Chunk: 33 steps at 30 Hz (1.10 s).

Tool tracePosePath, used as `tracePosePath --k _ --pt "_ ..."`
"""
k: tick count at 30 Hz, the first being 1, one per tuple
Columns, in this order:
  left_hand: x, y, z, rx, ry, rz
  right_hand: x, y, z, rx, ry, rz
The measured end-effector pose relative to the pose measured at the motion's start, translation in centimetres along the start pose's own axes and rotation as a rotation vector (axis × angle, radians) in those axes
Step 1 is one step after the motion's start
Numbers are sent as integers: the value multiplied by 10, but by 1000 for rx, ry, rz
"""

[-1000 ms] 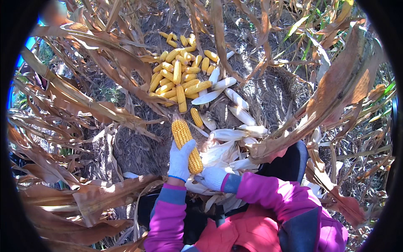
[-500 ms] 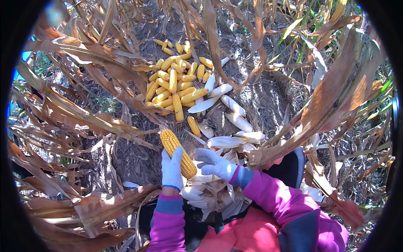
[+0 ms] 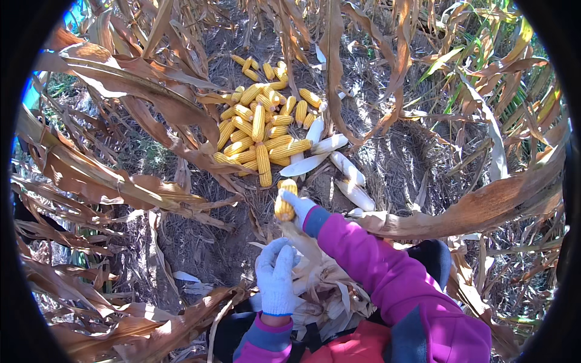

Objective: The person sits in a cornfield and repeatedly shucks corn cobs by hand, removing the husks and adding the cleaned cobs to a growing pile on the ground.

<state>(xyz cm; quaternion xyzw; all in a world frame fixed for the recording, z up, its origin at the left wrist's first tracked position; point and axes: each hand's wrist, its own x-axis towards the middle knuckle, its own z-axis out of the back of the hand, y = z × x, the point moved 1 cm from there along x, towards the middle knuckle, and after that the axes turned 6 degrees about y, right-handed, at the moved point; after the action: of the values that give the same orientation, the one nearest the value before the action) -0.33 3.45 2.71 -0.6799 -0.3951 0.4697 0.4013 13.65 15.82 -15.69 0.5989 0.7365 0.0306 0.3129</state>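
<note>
My right hand [image 3: 299, 207], in a white glove, is closed around a yellow ear of corn [image 3: 285, 199]. The husked ear appears nearly end-on, just this side of the pile. Nearer to me, my gloved left hand [image 3: 276, 277] is raised with its fingers loosely bent and apart, nothing visible in it. Beneath both hands lie dry pale corn husks [image 3: 330, 290] over my lap. Beyond the right hand, a pile of husked yellow ears [image 3: 258, 124] lies on the ground.
Several pale, husk-covered ears [image 3: 347, 168] lie right of the pile. A long dry corn leaf [image 3: 448, 221] arches in from the right, close to my right sleeve. Brown leaves [image 3: 151, 127] hang over the left side. Dry stalks stand all around on straw-strewn soil.
The large ear has gone from my left hand, and my right hand, open before, now grips an ear farther forward. My left hand has come nearer to me. The view has shifted slightly.
</note>
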Motion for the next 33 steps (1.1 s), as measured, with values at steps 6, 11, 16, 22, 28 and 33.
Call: tracePosePath --k 6,11,16,22,28,33 --pt "-8 -25 -5 -111 -8 111 51 140 -84 -1027 57 495" --pt "-22 -44 -3 -239 4 10 47 81 5 -1903 -128 62" --pt "-27 -57 4 -117 -11 102 55 29 72 -2173 -244 171" --pt "-15 -50 7 -135 100 264 119 8 35 -2234 -85 641" --pt "-2 -29 3 -180 107 199 167 22 58 -2232 -290 547" --pt "1 -28 7 -94 153 381 172 36 114 -2190 -260 70"
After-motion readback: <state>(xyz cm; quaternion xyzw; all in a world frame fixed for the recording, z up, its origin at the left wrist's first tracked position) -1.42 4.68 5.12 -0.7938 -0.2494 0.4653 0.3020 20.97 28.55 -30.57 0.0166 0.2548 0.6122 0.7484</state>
